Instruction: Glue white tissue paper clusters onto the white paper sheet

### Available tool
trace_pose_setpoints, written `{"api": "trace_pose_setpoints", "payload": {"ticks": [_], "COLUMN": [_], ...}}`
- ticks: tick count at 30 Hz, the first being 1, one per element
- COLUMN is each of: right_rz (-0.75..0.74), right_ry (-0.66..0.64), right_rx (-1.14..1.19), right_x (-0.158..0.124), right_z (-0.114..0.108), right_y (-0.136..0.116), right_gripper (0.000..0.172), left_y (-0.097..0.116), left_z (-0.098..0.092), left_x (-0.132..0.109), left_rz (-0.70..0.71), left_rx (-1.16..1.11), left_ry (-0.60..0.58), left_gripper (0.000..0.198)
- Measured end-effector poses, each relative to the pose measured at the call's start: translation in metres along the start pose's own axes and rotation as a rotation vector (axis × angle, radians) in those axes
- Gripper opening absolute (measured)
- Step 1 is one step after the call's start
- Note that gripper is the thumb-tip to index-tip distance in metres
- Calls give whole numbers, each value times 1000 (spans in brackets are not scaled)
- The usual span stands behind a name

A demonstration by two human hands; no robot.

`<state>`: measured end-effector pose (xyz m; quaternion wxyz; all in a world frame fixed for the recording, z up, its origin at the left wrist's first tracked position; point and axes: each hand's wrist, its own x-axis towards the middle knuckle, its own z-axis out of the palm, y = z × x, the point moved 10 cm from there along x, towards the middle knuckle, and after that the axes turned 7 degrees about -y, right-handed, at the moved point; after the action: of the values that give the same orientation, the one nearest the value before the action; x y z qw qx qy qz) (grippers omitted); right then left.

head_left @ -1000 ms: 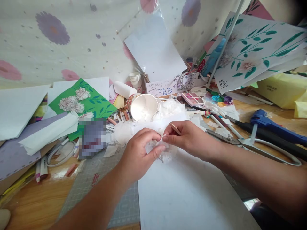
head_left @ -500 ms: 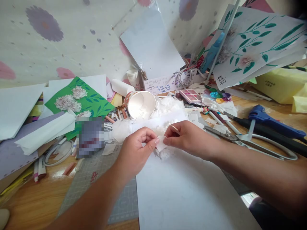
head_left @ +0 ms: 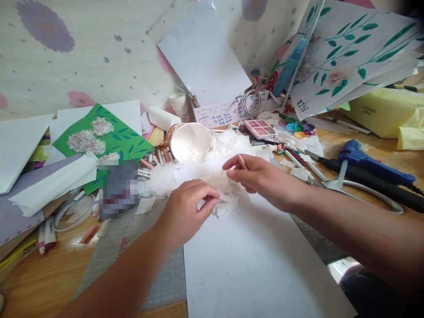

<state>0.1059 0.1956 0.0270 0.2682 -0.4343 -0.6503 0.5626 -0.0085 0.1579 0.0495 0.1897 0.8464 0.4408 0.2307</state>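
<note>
My left hand is closed, thumb and forefinger pinched at the edge of a ruffled cluster of white tissue paper. A small piece of this thin paper appears to be between the fingertips, mostly hidden. My right hand hovers just above and right of the cluster, with a thin wooden stick tucked in its curled fingers. Its forefinger and thumb tips are apart. Beneath both hands lies a large white sheet, and the cluster rests on its upper part.
A paper cup lies tipped behind the hands, beside a heap of tissue scraps. Scissors and a blue glue gun lie right. A grey cutting mat extends left. A green flower picture stands back left.
Both hands were together on a small white paper piece. My right hand has let go of it and lifted away, keeping the stick. My left hand remains pinched by the cluster.
</note>
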Motion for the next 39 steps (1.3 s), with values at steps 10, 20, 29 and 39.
{"api": "trace_pose_setpoints", "payload": {"ticks": [10, 20, 29, 39], "right_rz": [-284, -186, -180, -141], "right_ry": [52, -44, -141, -169], "right_rx": [-351, -461, -567, -684], "right_x": [-9, 3, 10, 13], "right_z": [-7, 15, 27, 33], "right_y": [-43, -17, -10, -13], "right_gripper": [31, 14, 23, 21], "left_y": [-10, -13, -15, -13], "left_z": [11, 19, 25, 23], "left_x": [2, 2, 2, 2], "left_rz": [-109, -115, -131, -143], "left_rx": [78, 87, 56, 55], "left_ry": [-20, -52, -112, -120], "left_gripper": [12, 12, 14, 10]}}
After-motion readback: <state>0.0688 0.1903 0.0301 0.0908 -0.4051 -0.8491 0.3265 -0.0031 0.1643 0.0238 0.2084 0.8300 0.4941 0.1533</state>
